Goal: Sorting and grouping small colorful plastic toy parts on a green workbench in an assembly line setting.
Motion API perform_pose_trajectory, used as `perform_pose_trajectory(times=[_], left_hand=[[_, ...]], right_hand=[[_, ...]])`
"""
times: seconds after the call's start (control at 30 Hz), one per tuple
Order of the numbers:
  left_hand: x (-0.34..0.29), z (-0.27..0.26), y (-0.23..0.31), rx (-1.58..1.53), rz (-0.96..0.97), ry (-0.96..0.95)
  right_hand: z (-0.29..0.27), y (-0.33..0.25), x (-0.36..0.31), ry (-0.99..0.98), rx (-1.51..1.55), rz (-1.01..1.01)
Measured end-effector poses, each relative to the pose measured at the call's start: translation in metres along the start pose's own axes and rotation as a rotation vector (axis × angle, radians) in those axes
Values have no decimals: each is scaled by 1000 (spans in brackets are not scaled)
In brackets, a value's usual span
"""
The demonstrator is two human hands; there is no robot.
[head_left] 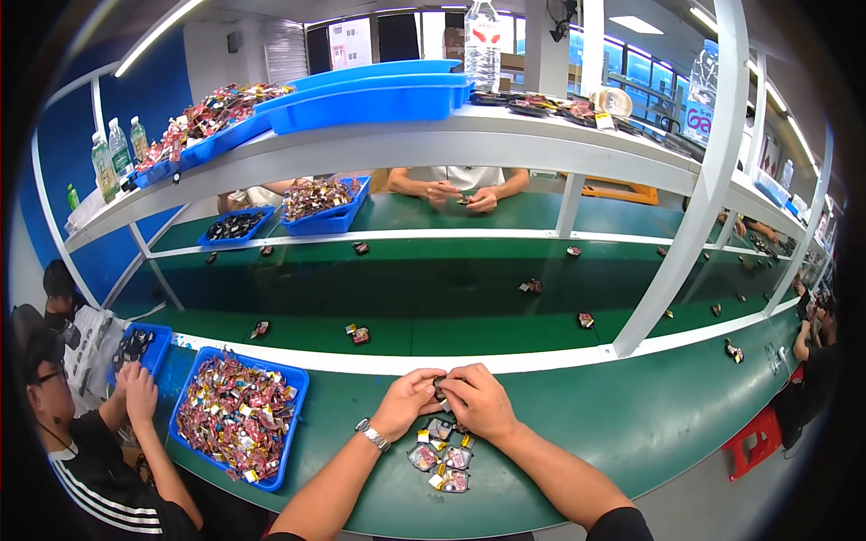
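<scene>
Pinching hands (406, 405) (482, 401), inward-turned, seemingly touching

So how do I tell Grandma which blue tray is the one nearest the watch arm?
Find the long green worktop, then the person's left hand with its silver metal watch. Left of that forearm sits a rectangular blue plastic tray heaped with small pink, white and yellow pieces. Its neighbour further left, a smaller-looking blue plastic tray, holds black pieces instead.

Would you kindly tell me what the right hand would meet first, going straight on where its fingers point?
The right hand would probably meet the left hand first, just past the small dark part between them, though depth is unclear.
</scene>
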State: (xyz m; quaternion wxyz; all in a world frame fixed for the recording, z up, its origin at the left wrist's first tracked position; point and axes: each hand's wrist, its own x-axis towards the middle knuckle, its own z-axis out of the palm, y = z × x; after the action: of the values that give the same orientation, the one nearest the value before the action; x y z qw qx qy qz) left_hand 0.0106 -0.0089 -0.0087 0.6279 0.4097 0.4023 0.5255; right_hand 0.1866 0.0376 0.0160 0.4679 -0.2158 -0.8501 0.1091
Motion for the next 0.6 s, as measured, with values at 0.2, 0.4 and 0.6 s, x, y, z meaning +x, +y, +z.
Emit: perform_pose_trajectory(times=[0.2, 0.4, 0.6], left_hand=[[0, -1, 0, 6, -12, 6], [0, 5, 3, 0, 10, -18], [1, 4, 2, 28, -12, 5]], right_hand=[[0, -9, 2, -59, -97, 0], [3, -3, -3, -84, -223, -36], [1, -6, -3, -101, -237, -27]])
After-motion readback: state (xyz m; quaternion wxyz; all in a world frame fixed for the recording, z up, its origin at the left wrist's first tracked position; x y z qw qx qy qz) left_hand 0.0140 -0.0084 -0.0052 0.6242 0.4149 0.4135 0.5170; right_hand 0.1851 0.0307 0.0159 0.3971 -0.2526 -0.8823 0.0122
